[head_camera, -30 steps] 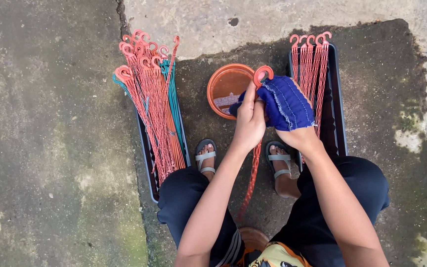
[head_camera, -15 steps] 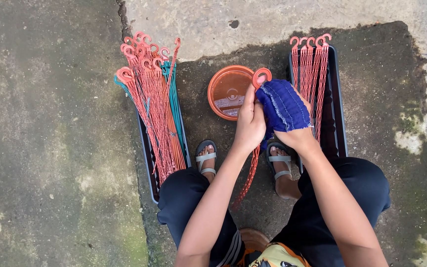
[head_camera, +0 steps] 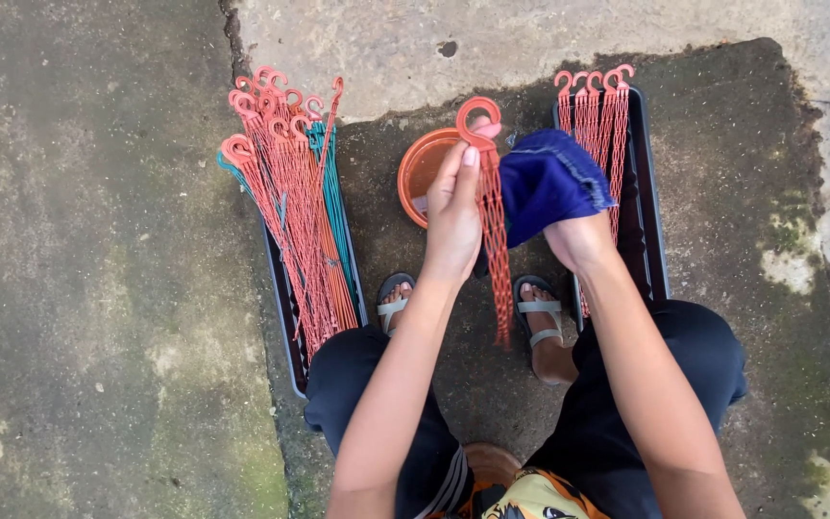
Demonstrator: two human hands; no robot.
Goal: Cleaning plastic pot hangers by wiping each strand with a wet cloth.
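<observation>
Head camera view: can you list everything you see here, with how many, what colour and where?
hooked net hanger: one, red-orange, held up at centre, mesh hanging down
blue cloth: one, dark blue, over the right hand
bowl: one, orange, on the ground behind the hands
left tray: one, black, left, piled with red hangers, a few teal
right tray: one, black, right, a few red hangers
ground: grey concrete, mossy
sandals: two, grey
left hand: grip on the hanger's hook
right hand: holds the cloth

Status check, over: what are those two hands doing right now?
Left hand pinching red net hanger. Right hand gripping blue cloth. Orange bowl behind, nothing blocking.
</observation>
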